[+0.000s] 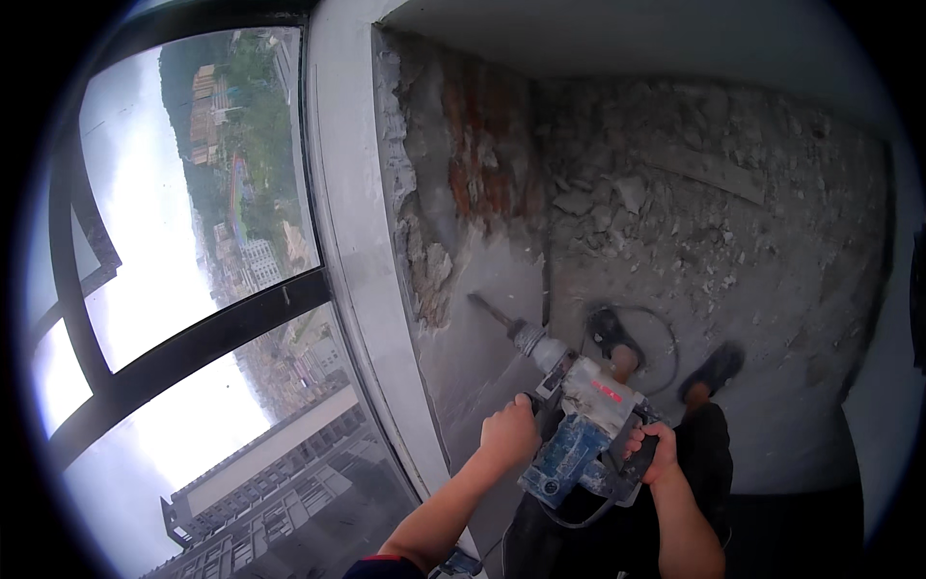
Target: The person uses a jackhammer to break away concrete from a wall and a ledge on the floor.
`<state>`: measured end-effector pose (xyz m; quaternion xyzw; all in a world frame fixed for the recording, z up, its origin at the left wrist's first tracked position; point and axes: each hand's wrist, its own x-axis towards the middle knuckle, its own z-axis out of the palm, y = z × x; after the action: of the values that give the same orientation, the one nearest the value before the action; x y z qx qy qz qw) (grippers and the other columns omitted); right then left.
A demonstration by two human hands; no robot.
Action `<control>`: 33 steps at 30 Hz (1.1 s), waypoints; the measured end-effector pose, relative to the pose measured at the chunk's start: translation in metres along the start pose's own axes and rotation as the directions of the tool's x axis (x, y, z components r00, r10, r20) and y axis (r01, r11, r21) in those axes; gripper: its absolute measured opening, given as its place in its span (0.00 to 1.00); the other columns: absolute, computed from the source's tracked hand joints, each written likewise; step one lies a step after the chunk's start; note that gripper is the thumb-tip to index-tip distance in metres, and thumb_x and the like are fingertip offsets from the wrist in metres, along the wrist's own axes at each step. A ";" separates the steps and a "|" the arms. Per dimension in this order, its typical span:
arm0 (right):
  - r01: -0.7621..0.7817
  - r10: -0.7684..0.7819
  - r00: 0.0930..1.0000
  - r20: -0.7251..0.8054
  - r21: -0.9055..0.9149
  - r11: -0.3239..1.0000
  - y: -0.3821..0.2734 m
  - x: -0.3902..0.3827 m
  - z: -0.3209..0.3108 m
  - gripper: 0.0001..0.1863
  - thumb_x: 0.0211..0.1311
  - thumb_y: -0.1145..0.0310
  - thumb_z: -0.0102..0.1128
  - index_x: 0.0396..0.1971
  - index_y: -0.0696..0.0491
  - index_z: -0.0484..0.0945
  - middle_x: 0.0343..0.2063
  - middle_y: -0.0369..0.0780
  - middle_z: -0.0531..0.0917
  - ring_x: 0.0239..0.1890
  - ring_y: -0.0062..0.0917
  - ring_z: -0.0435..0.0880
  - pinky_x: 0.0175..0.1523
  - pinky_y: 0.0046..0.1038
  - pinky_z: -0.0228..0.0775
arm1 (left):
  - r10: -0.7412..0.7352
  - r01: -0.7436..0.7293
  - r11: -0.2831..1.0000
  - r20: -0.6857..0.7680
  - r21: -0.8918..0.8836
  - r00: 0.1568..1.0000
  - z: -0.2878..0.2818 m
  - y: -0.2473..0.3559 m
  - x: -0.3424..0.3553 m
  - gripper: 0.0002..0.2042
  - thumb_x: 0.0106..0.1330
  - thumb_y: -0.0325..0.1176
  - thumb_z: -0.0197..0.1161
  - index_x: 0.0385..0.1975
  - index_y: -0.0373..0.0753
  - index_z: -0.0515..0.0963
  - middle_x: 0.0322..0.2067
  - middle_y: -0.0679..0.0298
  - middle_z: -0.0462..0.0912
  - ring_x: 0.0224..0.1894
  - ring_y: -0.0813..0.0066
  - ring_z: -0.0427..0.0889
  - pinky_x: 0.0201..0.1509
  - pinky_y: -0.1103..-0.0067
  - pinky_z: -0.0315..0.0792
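I hold a dusty blue and grey demolition hammer (577,439) with both hands. My left hand (509,436) is closed round its side handle. The fingers of my right hand (658,454) wrap round the rear handle. From the front of the tool a chisel bit (493,312) points up and left at the grey plaster (482,362) of the wall below the window. The bit's tip is at or close to the plaster; I cannot tell whether it touches.
Above the bit, the wall shows bare red brick (479,145) and a jagged plaster edge (429,270). Broken rubble (627,198) covers the far floor. A black cord (675,352) curves between my dark shoes (612,330). On the left, a dark-framed window (217,314) overlooks buildings far below.
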<state>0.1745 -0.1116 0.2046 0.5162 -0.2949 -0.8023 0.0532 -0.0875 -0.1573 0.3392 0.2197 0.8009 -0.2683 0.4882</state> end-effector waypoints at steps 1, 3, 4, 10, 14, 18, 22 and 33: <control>0.012 -0.012 0.999 -0.031 -0.001 1.000 -0.001 0.001 0.002 0.11 0.48 0.59 0.53 0.23 0.52 0.71 0.16 0.37 0.70 0.21 0.31 0.73 0.30 0.34 0.70 | 0.018 -0.018 1.000 0.011 0.000 1.000 -0.003 -0.001 0.003 0.17 0.57 0.34 0.62 0.41 0.32 0.68 0.40 0.46 0.82 0.42 0.46 0.85 0.46 0.59 0.78; 0.001 -0.001 1.000 -0.029 0.002 1.000 0.004 0.000 0.002 0.09 0.49 0.61 0.53 0.27 0.51 0.72 0.18 0.34 0.71 0.21 0.28 0.73 0.32 0.33 0.70 | 0.031 -0.031 1.000 0.030 -0.005 0.999 -0.008 -0.007 0.003 0.18 0.55 0.33 0.64 0.41 0.32 0.67 0.40 0.46 0.82 0.42 0.46 0.85 0.46 0.60 0.79; -0.008 0.008 1.000 0.000 0.007 1.000 0.006 -0.001 -0.001 0.08 0.49 0.63 0.54 0.29 0.49 0.72 0.20 0.32 0.72 0.22 0.25 0.73 0.33 0.32 0.69 | 0.039 -0.039 0.999 0.038 -0.013 0.998 -0.011 -0.009 0.005 0.19 0.54 0.33 0.65 0.41 0.32 0.67 0.40 0.45 0.82 0.42 0.47 0.85 0.46 0.60 0.79; 0.008 -0.009 0.999 0.045 0.031 0.999 0.022 0.000 0.007 0.08 0.50 0.65 0.54 0.32 0.48 0.74 0.22 0.29 0.73 0.23 0.21 0.73 0.34 0.31 0.69 | 0.059 -0.060 0.998 0.067 0.014 0.996 -0.035 -0.014 0.009 0.14 0.57 0.30 0.57 0.41 0.32 0.68 0.39 0.44 0.83 0.42 0.45 0.84 0.47 0.57 0.77; 0.007 -0.010 0.998 0.066 0.050 0.999 0.027 0.002 0.010 0.09 0.51 0.65 0.54 0.33 0.47 0.74 0.23 0.29 0.74 0.23 0.21 0.73 0.34 0.31 0.70 | 0.075 -0.078 0.996 0.077 0.044 0.994 -0.032 -0.019 0.016 0.15 0.58 0.31 0.57 0.42 0.31 0.68 0.37 0.43 0.83 0.41 0.44 0.85 0.46 0.58 0.77; 0.028 -0.031 0.998 0.049 0.059 0.998 0.029 0.005 0.010 0.09 0.51 0.64 0.54 0.33 0.47 0.74 0.23 0.29 0.74 0.24 0.21 0.73 0.34 0.31 0.70 | 0.045 -0.055 0.996 0.135 0.068 0.990 -0.043 -0.015 0.020 0.16 0.55 0.30 0.59 0.41 0.31 0.67 0.39 0.44 0.83 0.42 0.46 0.85 0.47 0.60 0.78; 0.015 -0.022 0.996 0.086 0.082 0.997 0.036 0.010 0.006 0.09 0.51 0.64 0.54 0.33 0.48 0.74 0.23 0.29 0.74 0.24 0.21 0.73 0.34 0.31 0.70 | 0.041 -0.051 0.997 0.135 0.066 0.990 -0.043 -0.017 0.022 0.16 0.56 0.30 0.59 0.41 0.31 0.67 0.39 0.44 0.84 0.43 0.45 0.85 0.48 0.60 0.78; 0.053 -0.063 0.994 0.087 0.120 0.991 0.055 0.018 0.019 0.09 0.51 0.64 0.55 0.34 0.48 0.73 0.24 0.30 0.74 0.24 0.23 0.74 0.34 0.30 0.70 | 0.067 -0.076 0.992 0.083 0.104 0.994 -0.045 -0.033 0.026 0.15 0.59 0.34 0.56 0.41 0.32 0.68 0.36 0.44 0.84 0.40 0.45 0.85 0.46 0.58 0.78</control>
<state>0.1374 -0.1555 0.2244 0.4898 -0.3284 -0.8075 -0.0140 -0.1488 -0.1514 0.3398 0.2633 0.7570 -0.3018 0.5164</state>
